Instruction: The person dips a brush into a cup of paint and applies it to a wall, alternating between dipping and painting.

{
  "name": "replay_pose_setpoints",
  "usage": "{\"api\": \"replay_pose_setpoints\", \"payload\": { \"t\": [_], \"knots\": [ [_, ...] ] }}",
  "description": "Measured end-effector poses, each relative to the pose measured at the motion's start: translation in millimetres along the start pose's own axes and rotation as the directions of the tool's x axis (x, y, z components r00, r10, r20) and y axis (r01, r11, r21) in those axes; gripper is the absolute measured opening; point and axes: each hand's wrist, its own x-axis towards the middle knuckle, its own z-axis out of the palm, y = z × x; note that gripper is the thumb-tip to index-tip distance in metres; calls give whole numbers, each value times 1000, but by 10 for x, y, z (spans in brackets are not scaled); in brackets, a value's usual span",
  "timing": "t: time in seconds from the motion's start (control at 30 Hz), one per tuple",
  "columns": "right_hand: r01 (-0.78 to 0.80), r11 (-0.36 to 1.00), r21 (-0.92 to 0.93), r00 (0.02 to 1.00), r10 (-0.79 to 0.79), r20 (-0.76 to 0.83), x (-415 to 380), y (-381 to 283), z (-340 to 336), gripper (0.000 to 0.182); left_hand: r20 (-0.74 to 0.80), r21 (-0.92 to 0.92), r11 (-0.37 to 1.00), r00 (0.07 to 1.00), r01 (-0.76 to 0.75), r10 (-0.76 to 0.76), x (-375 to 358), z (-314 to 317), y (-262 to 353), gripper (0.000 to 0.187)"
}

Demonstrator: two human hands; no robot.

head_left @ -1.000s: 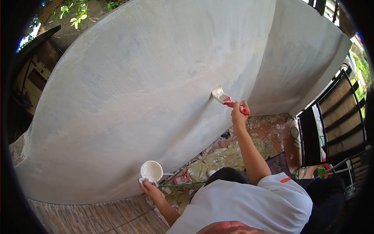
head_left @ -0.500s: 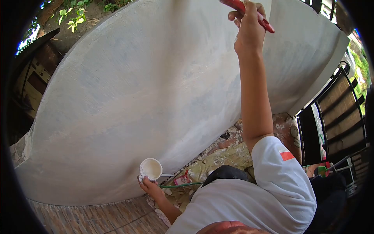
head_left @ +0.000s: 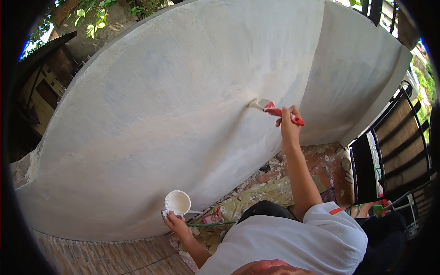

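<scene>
My right hand (head_left: 289, 124) is closed around the red handle of a paintbrush (head_left: 276, 111). The brush's pale, paint-coated bristles point left and meet the curved wall (head_left: 174, 110), which is patchy white and grey. Low on the left, my left hand (head_left: 176, 223) grips a small white paint tub (head_left: 178, 202) by its near side. Off-white paint shows inside the tub, and white smears cover its rim and my fingers. The tub is close to the lower part of the wall.
A crumpled, paint-spattered sheet (head_left: 247, 201) covers the floor along the wall's foot, with debris beside it. A dark metal gate (head_left: 398, 142) stands at the right. Wood-look tiles (head_left: 110, 254) lie at the lower left. Leaves (head_left: 94, 23) hang beyond the wall's top.
My right hand has come down from the top of the view with the paintbrush, whose bristles are now at the wall. My left hand and the tub have barely moved.
</scene>
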Motion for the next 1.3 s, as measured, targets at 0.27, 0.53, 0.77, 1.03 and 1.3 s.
{"api": "replay_pose_setpoints", "payload": {
  "t": [0.27,0.53,0.77,1.03,1.3],
  "knots": [
    [273,890,365,931,-341,133,719,-1608,822,21,98,-26,1000,995,17,-14,-6,-15,-95,31],
    [321,872,369,930,-364,51,509,-912,876,28,-29,15,1000,999,15,-14,-75,-13,-70,22],
    [29,978,207,999,-31,6,-75,222,58,27,-7,81,994,998,69,-69,-36,-74,-38,48],
    [153,947,282,983,-176,58,-319,-551,346,25,6,-46,999,1000,-10,10,-72,0,12,20],
    [263,858,441,882,-399,250,-417,-1410,1381,28,-13,-48,999,1000,0,-1,-205,-25,63,15]
  ]
}}
